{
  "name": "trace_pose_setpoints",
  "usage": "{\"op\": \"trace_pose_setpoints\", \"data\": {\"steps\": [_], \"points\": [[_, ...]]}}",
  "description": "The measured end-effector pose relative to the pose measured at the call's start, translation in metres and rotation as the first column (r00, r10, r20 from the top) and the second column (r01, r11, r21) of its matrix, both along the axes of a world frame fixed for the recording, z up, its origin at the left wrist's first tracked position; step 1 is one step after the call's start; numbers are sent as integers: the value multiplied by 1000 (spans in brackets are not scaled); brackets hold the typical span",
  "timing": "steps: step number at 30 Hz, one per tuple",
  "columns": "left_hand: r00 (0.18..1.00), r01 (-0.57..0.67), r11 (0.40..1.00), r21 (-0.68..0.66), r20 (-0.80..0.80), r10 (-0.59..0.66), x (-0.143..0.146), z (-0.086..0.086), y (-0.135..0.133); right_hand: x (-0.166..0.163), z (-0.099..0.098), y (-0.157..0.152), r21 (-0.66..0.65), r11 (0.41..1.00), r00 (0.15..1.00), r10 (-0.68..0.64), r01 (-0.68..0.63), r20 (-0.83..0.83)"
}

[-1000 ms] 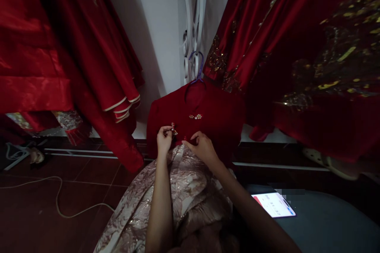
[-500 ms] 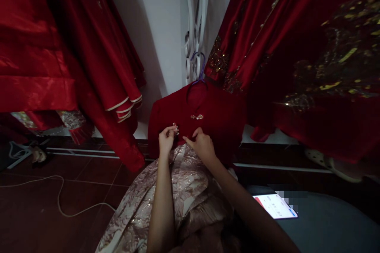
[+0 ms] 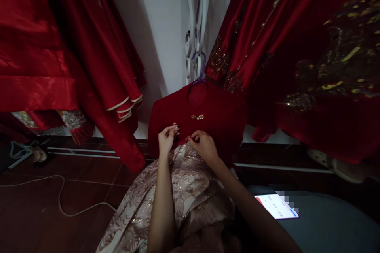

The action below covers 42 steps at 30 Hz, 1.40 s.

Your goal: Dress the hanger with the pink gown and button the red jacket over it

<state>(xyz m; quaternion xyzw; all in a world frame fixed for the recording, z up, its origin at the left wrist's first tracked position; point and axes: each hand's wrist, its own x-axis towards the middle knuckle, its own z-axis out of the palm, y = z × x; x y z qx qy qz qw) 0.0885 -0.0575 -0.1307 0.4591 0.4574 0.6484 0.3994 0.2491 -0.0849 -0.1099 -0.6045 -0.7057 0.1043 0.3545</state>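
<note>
A small red jacket hangs on a purple hanger against the white wall, with a jewelled clasp fastened near its collar. My left hand pinches a second jewelled clasp piece on the jacket's front edge. My right hand is closed in a pinch on the jacket's other front edge, close beside the left. A pale brocade skirt spreads out below both forearms.
Red satin garments hang at the left, and red and gold embroidered ones at the right. A lit phone lies on a grey cushion. A white cable trails over the dark floor.
The left hand has drawn the clasp piece in against the jacket front. The right hand has shifted slightly and tightened its pinch beside it.
</note>
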Motion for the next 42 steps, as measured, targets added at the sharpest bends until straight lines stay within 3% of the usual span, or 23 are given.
{"op": "trace_pose_setpoints", "data": {"steps": [3, 7, 18, 29, 34, 38, 42], "points": [[1000, -1, 1000, 10, 7, 0, 0, 1, -1, -6, 8, 5, 92, 985, 962, 160, -143, -220], [1000, 1, 1000, 26, 14, -2, 0, 0, 0, -19, 12, 18, 93, 971, 891, 240, -221, -385], [1000, 18, 1000, -2, -2, -18, 2, 3, -3, -32, 2, 28, 151, 974, 872, 222, -172, -436], [991, -71, 997, 10, -109, 71, -1, 1, -3, -31, -1, 28, 162, 969, 891, 234, -184, -388], [996, -31, 999, 27, -80, 33, -1, -5, 0, -35, -4, 33, 194, 969, 915, 214, -154, -342], [998, -12, 997, 72, -55, 16, -1, -7, 3, -31, 0, 34, 152, 966, 905, 252, -211, -343], [991, -73, 996, 60, -110, 79, -7, -10, 4, -11, 10, 23, 45, 945, 875, 318, -325, -364]]}}
